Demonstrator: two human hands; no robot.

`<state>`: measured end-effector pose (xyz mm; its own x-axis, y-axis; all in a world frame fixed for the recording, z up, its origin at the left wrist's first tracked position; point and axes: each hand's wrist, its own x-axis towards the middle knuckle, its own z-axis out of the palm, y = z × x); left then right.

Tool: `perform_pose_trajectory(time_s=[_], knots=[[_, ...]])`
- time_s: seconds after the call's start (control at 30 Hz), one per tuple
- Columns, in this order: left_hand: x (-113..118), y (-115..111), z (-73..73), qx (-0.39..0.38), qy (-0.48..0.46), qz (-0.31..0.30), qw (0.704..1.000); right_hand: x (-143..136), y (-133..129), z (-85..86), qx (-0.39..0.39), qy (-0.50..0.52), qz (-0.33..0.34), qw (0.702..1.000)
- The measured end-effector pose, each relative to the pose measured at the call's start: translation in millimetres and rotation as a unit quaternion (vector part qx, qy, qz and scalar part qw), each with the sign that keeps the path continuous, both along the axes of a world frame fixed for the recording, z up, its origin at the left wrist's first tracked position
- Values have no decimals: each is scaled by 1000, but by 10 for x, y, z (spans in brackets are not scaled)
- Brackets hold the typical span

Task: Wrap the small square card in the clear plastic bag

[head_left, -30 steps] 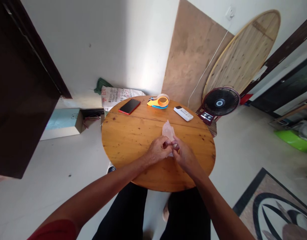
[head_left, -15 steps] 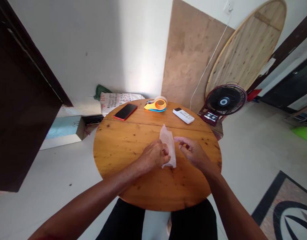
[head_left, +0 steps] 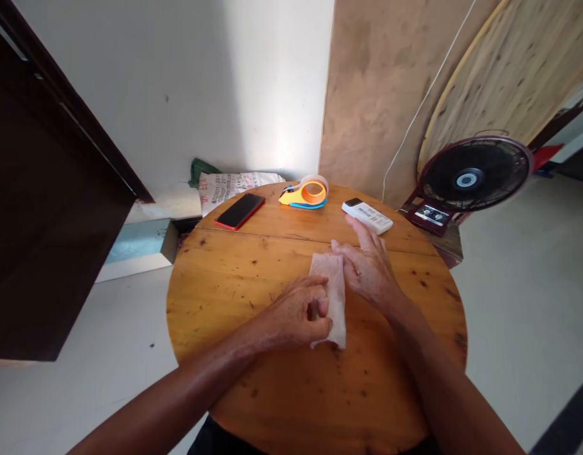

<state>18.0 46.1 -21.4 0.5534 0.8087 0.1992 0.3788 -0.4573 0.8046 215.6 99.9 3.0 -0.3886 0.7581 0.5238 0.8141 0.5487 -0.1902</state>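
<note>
A small translucent whitish bag (head_left: pixel 333 297) lies flat on the round wooden table (head_left: pixel 234 284). My left hand (head_left: pixel 296 316) pinches the bag's near left edge between thumb and fingers. My right hand (head_left: pixel 367 265) rests on the table with its fingers spread, its thumb side touching the bag's far right corner. Its fingertips point toward a white remote control (head_left: pixel 367 216) just beyond them.
At the table's far side lie a red-edged phone (head_left: pixel 239 210) and an orange and yellow tape dispenser (head_left: pixel 306 191). A dark floor fan (head_left: pixel 472 177) stands to the right. Wooden boards (head_left: pixel 391 95) lean on the wall. A dark cabinet (head_left: pixel 45 189) is on the left.
The bag was held up between both hands; now it lies flat on the table. My right hand let go and moved forward with fingers spread. The view came closer to the table.
</note>
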Motion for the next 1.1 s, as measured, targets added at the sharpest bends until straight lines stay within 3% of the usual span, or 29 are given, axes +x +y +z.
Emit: perform_pose_trajectory(time_s=[0.13,0.3,0.47,0.63,0.77,0.83,0.97,1.1], knots=[[14,-23,14,23,3,18,1000,34,63,-170,-27,68,-2,997],[18,-64,37,70,31,67,995,145,77,-169,-111,231,-7,967],[17,-102,51,166,60,55,983,94,11,-206,-156,168,65,971],[-1,-111,61,205,107,27,972,58,44,-289,-144,170,-8,975],[-9,-109,60,205,113,24,972,129,134,-312,-216,199,-137,946],[-7,-111,59,208,109,25,972,118,157,-322,-238,185,-153,941],[0,-111,54,212,103,27,971,4,156,-343,-271,221,-123,929],[-1,-105,51,209,96,27,973,-72,131,-317,-340,377,-51,860]])
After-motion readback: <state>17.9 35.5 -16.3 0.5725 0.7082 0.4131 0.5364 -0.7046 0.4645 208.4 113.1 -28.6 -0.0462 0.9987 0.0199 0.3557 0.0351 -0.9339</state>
